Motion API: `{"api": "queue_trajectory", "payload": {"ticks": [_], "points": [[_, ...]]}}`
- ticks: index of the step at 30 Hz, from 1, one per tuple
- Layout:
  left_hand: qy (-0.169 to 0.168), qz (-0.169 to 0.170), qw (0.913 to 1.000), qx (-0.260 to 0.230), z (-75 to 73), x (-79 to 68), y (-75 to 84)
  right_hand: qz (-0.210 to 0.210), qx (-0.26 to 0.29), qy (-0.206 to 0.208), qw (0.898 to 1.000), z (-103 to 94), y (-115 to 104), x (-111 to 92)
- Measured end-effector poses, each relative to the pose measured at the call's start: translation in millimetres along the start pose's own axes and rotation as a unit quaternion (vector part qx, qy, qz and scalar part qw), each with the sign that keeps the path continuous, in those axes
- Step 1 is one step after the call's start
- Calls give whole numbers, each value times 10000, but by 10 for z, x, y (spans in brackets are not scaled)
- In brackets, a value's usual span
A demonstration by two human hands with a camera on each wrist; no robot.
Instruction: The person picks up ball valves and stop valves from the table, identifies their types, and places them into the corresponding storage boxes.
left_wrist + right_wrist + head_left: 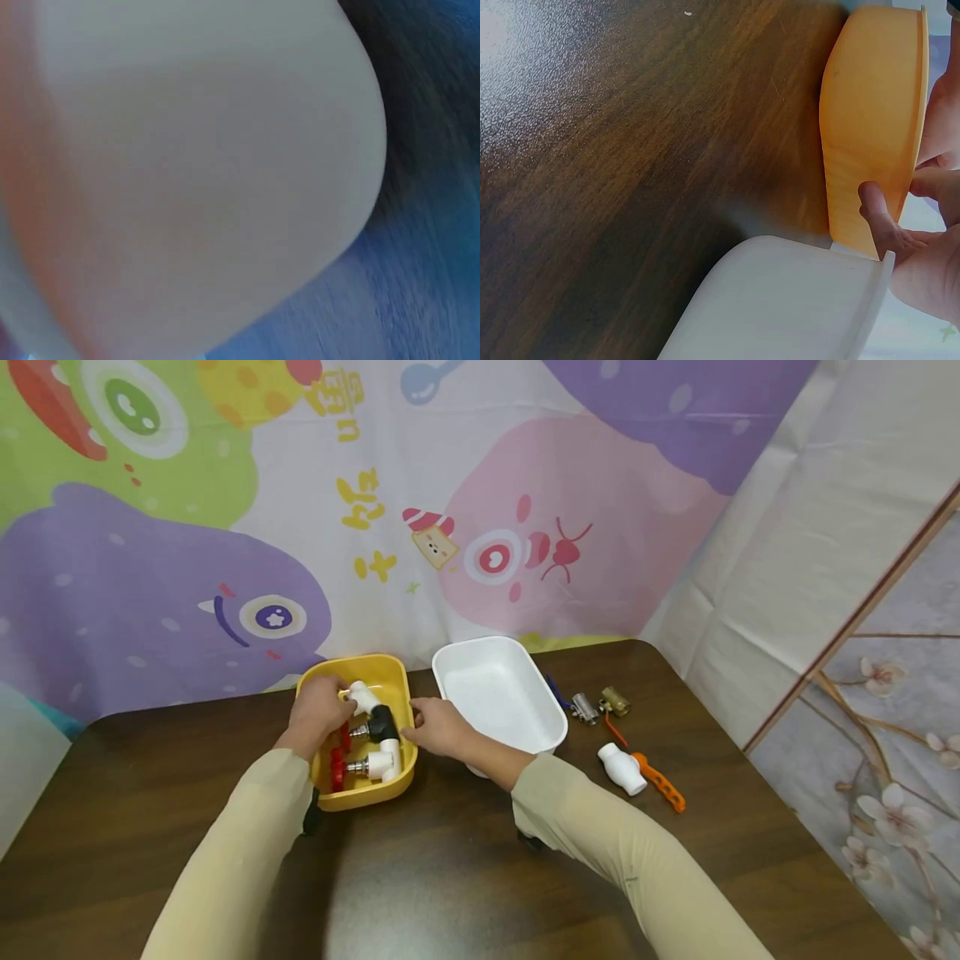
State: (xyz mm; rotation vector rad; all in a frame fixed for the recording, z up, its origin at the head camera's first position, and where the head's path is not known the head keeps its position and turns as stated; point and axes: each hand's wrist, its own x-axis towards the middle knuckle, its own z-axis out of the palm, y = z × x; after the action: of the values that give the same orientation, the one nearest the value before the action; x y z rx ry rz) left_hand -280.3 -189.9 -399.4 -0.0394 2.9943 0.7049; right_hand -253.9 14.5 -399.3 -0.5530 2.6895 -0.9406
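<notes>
In the head view, red-handled valves with white pipe ends point(384, 766), one with a black body point(384, 724), lie in a yellow plastic tub point(402, 777). My left hand point(318, 708) reaches over the tub's left side, thumb and fingertips right at the upper white pipe end point(362, 694); I cannot tell whether they pinch it. My right hand point(442, 727) holds the tub's right rim. In the right wrist view, its thumb point(871, 201) lies against the tub's outer wall point(874, 97) and a finger reaches the rim. A blurred pale surface point(217, 172) fills most of the left wrist view.
A white tub point(491, 689) stands close on the right, partly under my right wrist. Beyond it lie two small metal ball valves point(616, 700) with blue and red levers, and a white ball valve point(622, 769) with an orange handle point(662, 783). A printed cloth point(420, 460) hangs behind the table.
</notes>
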Motion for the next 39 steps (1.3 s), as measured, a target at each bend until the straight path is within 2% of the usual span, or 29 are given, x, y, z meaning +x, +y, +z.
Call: {"api": "queue_trajectory", "payload": {"ticks": [7, 18, 27, 31, 39], "points": [[236, 173, 9996, -46, -83, -37, 12, 15, -37, -17, 10000, -19, -17, -7], [182, 116, 9980, -591, -210, -188, 120, -56, -106, -21, 9999, -24, -25, 6], [409, 242, 9935, -1038, -192, -291, 124, 64, -247, -84, 9996, -34, -18, 28], [420, 153, 9906, -1295, -165, -338, 116, -10, -259, -14, 9997, -49, -29, 21], [486, 159, 9894, -1359, -189, -406, 138, -136, -262, 199, 9994, -123, -75, -5]]}}
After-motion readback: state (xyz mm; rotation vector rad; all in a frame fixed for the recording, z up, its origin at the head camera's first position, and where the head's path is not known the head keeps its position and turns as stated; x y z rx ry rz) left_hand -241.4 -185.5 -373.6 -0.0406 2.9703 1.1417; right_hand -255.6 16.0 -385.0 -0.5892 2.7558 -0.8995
